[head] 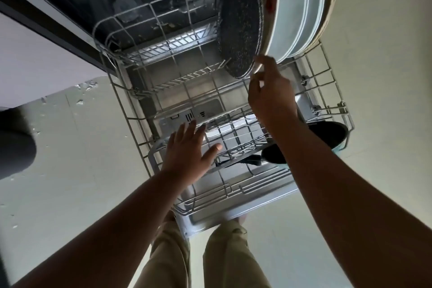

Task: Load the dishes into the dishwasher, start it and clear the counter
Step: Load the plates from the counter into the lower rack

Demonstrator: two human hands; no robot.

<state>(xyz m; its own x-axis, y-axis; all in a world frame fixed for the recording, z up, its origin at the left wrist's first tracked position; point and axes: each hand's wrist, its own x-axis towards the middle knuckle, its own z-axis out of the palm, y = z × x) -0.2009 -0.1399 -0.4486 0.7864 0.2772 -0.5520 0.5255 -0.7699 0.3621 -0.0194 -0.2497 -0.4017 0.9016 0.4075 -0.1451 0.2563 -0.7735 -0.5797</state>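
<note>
Your right hand (268, 96) was the nearer one to the work, and it gripped nothing: the fingers were loosely bent, with the fingertips (259, 59) at the lower edge of the dark speckled plate (238, 23). I cannot tell if they really touched the rim or were only just beside it. I judge that you held them there to steady the plate, so that it stayed upright between the prongs.

Your left hand (187, 152) was open too, with the fingers spread flat over the lower rack (131, 114), at its near side. It seemed to rest on the wires there or hover just above them, perhaps to keep the rack from rolling while the other hand worked.

Behind the speckled plate, at the far right corner of the rack, stood a patterned dish and then the pale plates (297, 7), all on edge and leaning together. This way the water can reach both faces, and they take little room.

At the near right corner of the rack lay a dark pan with a teal outside (327, 138), its handle pointing toward the rack's middle, partly hidden by your right forearm. Most of the middle and left of the rack carried nothing, so I judge the loading was only partly done. Below the rack was the open dishwasher door (233, 213), and your legs stood just at its near edge.
</note>
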